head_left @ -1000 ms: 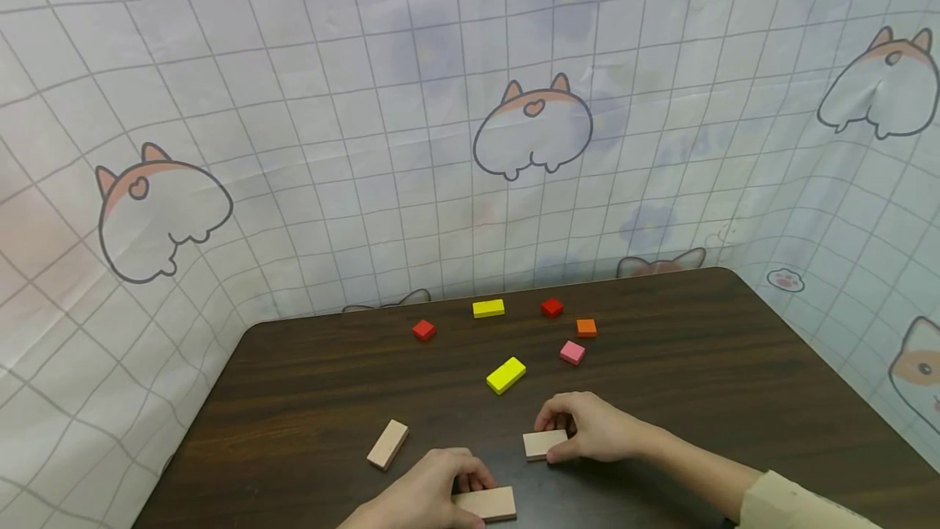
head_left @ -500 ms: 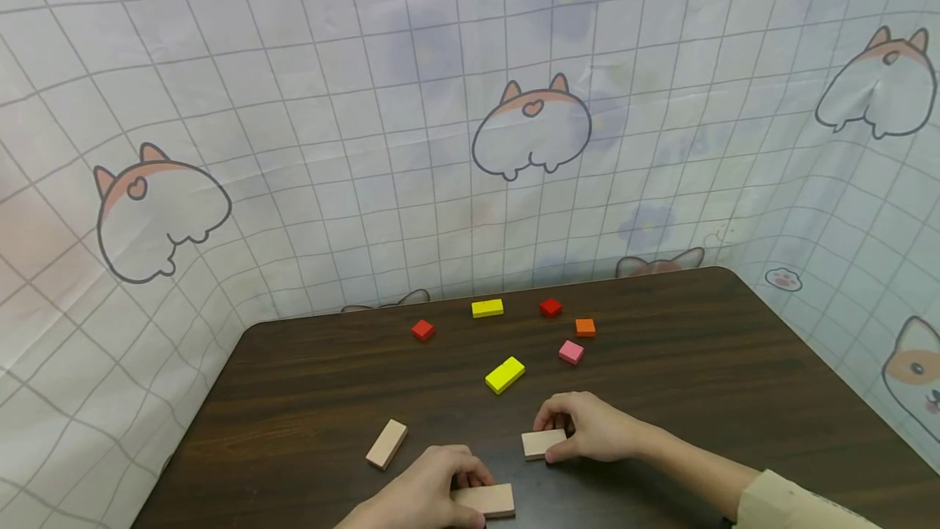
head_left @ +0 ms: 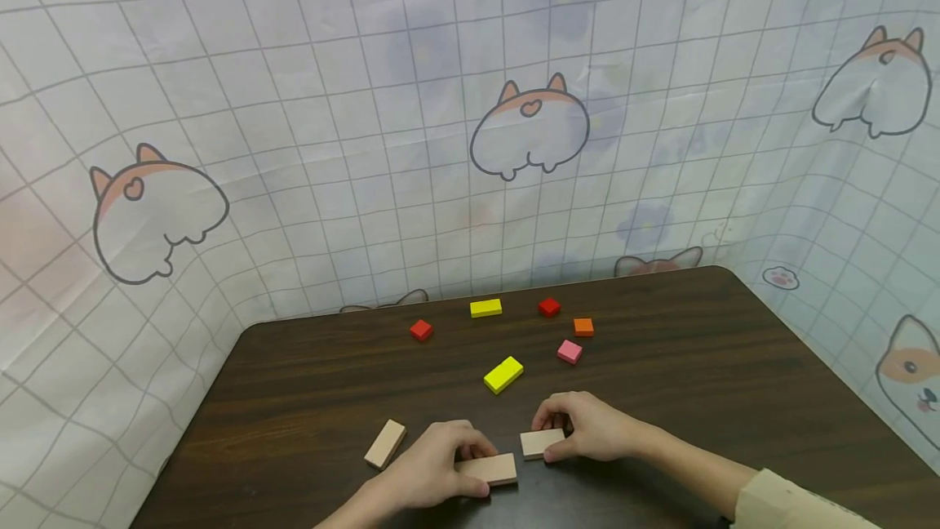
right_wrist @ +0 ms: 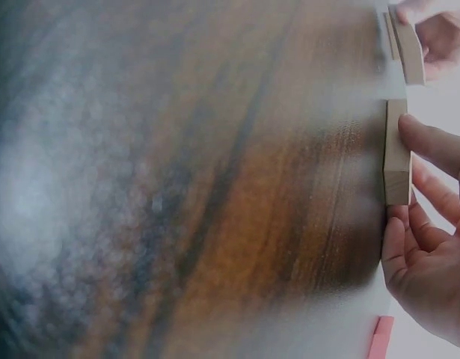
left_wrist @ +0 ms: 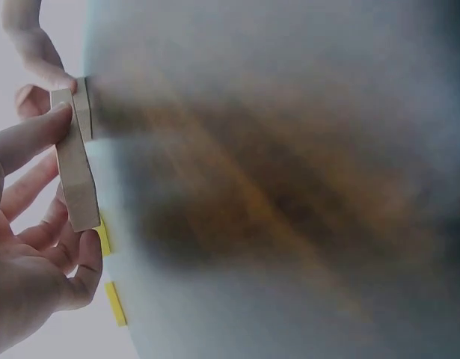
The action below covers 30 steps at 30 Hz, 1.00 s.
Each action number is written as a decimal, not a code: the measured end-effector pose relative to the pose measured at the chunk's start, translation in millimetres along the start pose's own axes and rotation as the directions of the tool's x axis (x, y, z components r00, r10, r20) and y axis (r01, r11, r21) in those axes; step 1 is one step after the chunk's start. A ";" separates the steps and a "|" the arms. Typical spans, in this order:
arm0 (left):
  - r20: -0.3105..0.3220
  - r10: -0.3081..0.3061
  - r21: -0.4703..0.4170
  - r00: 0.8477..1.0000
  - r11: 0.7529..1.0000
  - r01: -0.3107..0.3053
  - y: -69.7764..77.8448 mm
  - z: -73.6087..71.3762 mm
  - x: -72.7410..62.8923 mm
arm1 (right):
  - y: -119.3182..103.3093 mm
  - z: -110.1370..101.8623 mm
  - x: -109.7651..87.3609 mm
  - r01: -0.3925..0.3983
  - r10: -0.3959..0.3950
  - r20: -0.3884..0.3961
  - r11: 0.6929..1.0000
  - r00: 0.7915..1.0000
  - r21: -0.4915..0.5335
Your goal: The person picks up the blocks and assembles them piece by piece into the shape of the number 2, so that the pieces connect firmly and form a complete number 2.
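In the head view my left hand point(head_left: 444, 464) pinches a plain wooden block point(head_left: 490, 470) between thumb and fingers. To its right, my right hand point(head_left: 591, 428) holds a second wooden block point(head_left: 542, 443) by its right end. A small gap separates the two held blocks, the left one lying nearer to me. Seen from the left wrist, the thumb presses one face of the left block point(left_wrist: 76, 164). The right wrist view has the right block point(right_wrist: 397, 149) at the tabletop, thumb on its face. A third wooden block point(head_left: 385, 444) lies left of my left hand.
Beyond the hands on the dark wood table point(head_left: 308, 382) lie a near yellow block point(head_left: 503, 375), a far yellow block point(head_left: 485, 308), a pink block point(head_left: 569, 352), an orange block point(head_left: 583, 327), and red blocks point(head_left: 421, 331) at left and right. A patterned curtain point(head_left: 411, 145) encloses the table's back and sides.
My left hand has moved forward, away from me, carrying its wooden block nearer the level of the right one. The right hand stays in place with its block.
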<state>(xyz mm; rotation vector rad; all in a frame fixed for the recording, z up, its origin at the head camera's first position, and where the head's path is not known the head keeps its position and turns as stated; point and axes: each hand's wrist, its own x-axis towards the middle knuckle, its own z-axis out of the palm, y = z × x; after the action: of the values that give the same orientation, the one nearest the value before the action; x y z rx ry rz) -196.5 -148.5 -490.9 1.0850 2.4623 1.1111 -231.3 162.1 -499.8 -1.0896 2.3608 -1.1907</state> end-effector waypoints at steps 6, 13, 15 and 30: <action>-0.024 -0.097 0.015 0.995 0.995 0.097 26.1 -12.1 8.8 | 31.9 5.9 3.5 0.077 -0.077 0.000 0.997 0.997 0.014; -0.031 -0.111 0.039 0.993 0.993 0.112 24.0 -11.9 20.3 | 60.6 12.0 8.8 0.029 -0.029 0.003 1.000 1.000 0.002; -0.025 -0.109 0.041 0.994 0.993 0.110 22.7 -11.1 22.5 | 61.6 12.1 8.8 0.013 -0.013 0.002 1.000 1.000 0.006; 0.007 -0.126 0.068 0.992 0.990 0.126 19.2 -6.4 29.8 | 10.2 1.4 0.2 0.102 -0.102 -0.001 0.995 0.995 0.001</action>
<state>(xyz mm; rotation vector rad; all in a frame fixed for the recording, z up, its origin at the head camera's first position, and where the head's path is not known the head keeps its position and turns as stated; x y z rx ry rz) -210.1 -122.5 -470.1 0.9358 2.5375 0.9887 -235.8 165.0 -508.5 -1.2225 2.3304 -1.2263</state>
